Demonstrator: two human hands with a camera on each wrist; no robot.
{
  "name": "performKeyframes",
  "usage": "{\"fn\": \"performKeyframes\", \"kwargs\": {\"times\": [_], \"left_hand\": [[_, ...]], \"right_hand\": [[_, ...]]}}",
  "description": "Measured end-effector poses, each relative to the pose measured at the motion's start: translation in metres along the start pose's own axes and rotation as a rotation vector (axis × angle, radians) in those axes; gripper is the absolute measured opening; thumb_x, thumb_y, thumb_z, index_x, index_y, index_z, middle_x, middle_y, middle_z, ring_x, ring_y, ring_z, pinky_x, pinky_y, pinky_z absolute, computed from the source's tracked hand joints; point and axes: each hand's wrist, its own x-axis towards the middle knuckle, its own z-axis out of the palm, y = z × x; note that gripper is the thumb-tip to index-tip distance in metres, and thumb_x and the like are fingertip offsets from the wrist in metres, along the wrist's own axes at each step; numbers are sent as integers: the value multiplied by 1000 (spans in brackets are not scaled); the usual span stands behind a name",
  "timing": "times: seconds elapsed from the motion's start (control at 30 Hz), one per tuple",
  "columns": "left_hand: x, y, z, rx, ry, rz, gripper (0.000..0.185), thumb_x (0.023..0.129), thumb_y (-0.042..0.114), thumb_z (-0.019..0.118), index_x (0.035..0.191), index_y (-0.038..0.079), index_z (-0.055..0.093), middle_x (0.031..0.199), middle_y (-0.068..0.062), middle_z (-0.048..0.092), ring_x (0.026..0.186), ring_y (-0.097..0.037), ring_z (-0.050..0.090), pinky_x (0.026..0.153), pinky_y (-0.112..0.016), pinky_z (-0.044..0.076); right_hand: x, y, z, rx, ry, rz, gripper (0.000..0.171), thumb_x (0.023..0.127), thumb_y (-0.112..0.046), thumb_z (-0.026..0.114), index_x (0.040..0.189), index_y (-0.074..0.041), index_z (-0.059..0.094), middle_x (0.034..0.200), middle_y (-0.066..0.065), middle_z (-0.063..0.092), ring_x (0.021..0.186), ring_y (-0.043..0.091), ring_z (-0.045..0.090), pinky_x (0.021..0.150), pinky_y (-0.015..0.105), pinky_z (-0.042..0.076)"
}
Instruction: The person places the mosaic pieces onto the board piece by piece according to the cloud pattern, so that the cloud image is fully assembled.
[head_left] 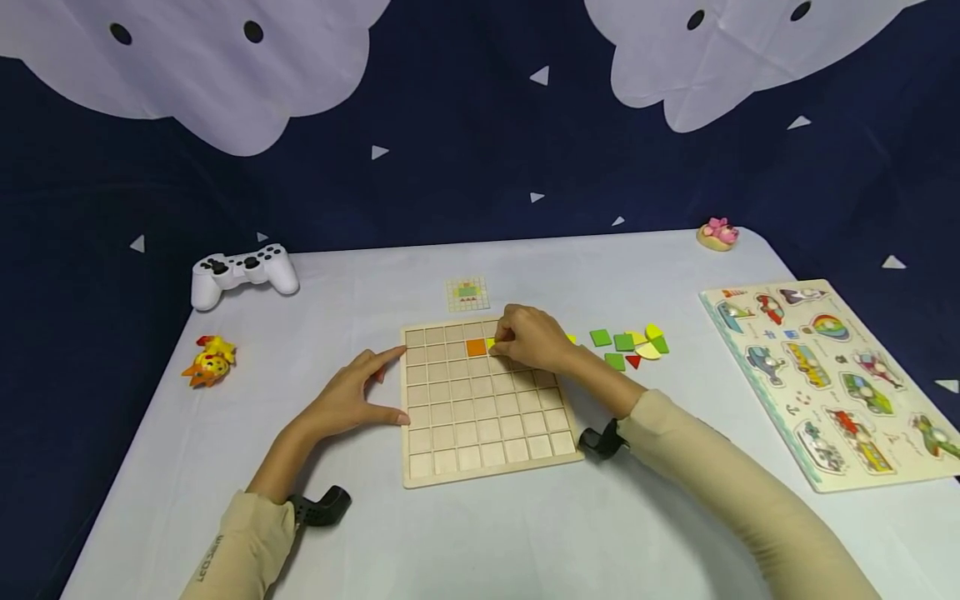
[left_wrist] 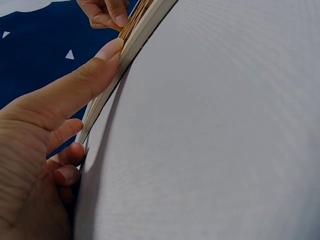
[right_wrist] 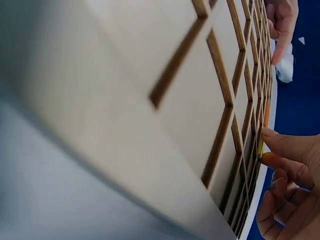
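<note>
A square wooden grid board (head_left: 406,450) lies on the white table, with raised lines dividing it into cells. An orange square tile (head_left: 476,347) sits in a cell of its second row from the back. Just right of that tile, my right hand (head_left: 536,337) pinches a small yellow tile (right_wrist: 260,148) between thumb and forefinger, low at the grid; its exact shape is partly covered. At the board's left edge, my left hand (head_left: 341,398) rests with thumb and forefinger spread apart, their tips touching the rim. The left wrist view shows the thumb (left_wrist: 82,82) against the rim.
Right of the board lie several loose pieces, among them a green square (head_left: 623,342) and a red triangle (head_left: 633,362). Behind it is a small pattern card (head_left: 467,293). A white game controller (head_left: 244,273), yellow toy (head_left: 210,362), pink toy (head_left: 717,233) and picture puzzle (head_left: 795,408) stand around.
</note>
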Motion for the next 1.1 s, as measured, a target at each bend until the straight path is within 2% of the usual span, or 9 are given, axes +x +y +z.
{"fn": "performKeyframes", "kwargs": {"times": [0.13, 0.3, 0.47, 0.8, 1.1], "left_hand": [[-1, 0, -1, -5, 1, -1, 104, 65, 40, 92, 152, 16, 41, 93, -2, 41, 88, -17, 40, 80, -37, 33], [0, -1, 0, 2, 7, 6, 103, 66, 40, 92, 152, 15, 42, 93, -2, 41, 88, -17, 40, 80, -36, 33], [-1, -1, 0, 2, 6, 8, 102, 67, 40, 91, 152, 15, 42, 92, -2, 41, 87, -17, 39, 78, -36, 32], [-1, 0, -1, 8, 3, 2, 102, 67, 40, 91, 152, 15, 41, 92, -2, 41, 84, -16, 38, 77, -35, 32], [0, -1, 0, 12, 6, -1, 102, 67, 41, 91, 152, 15, 42, 92, -2, 41, 84, -16, 38, 77, -35, 32]], "right_hand": [[-2, -1, -6, -21, -16, 9, 13, 87, -20, 78, 88, -7, 78, 86, 3, 59, 76, 16, 54, 70, 32, 46], [-9, 8, -20, -17, 35, 17, 19, 89, -20, 74, 100, -4, 78, 87, 5, 61, 77, 17, 57, 69, 33, 49], [-21, 22, -31, -58, 70, 53, 20, 89, -21, 74, 99, -4, 78, 86, 5, 61, 75, 18, 55, 66, 33, 46], [-48, 53, -45, -116, 54, 84, 21, 89, -17, 73, 105, -3, 76, 87, 7, 61, 75, 19, 53, 66, 35, 44], [-54, 68, -52, -114, -3, 73, 26, 88, -5, 70, 113, -7, 75, 87, 7, 59, 72, 18, 50, 62, 32, 42]]}}
